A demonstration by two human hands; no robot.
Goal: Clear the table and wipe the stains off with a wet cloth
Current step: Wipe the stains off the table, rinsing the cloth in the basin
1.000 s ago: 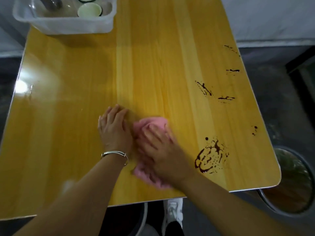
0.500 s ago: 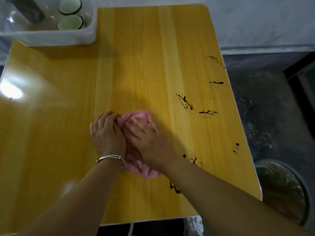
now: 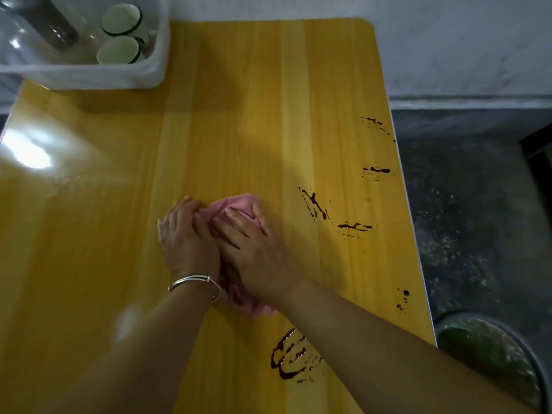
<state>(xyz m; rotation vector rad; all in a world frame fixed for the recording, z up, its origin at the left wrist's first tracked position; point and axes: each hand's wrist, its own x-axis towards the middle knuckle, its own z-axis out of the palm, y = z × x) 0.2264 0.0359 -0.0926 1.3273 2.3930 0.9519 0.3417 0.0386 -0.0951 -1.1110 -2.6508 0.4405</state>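
cloth (image 3: 239, 206), pink and bunched, lies on the yellow table (image 3: 239, 100) around mid-width, on the near half, with both hands on or against it. the right hand (image 3: 257, 255) rests on top, fingers spread and fairly straight, pressing down rather than clutching. the left hand (image 3: 186, 243), a silver bangle (image 3: 191, 280) at its wrist, sits against the cloth's left edge and touches the right hand. its fingertips are lost in the folds, so i cannot tell whether they pinch the fabric or only lean on it.

the clearing part looks done, judging by the cups (image 3: 118, 49) and glassware gathered in the white tub (image 3: 149, 76) at the far left corner. wiping is the step in hand.

every dark mark lies to the right of the cloth, and none is under it now:
- the nearest streaks (image 3: 315, 204), just beside it
- thinner marks (image 3: 377, 170) farther back along the right edge
- a few drops (image 3: 403, 297) near that edge
- a big smear (image 3: 288, 358) toward the front, partly hidden by the right forearm

the next move calls for a firm slide rightward over the nearest streaks, with the bunch kept under the palm. after that comes a pull back toward the big smear. care is needed not to push liquid over the right edge, where a basin (image 3: 493, 354) stands on the floor.
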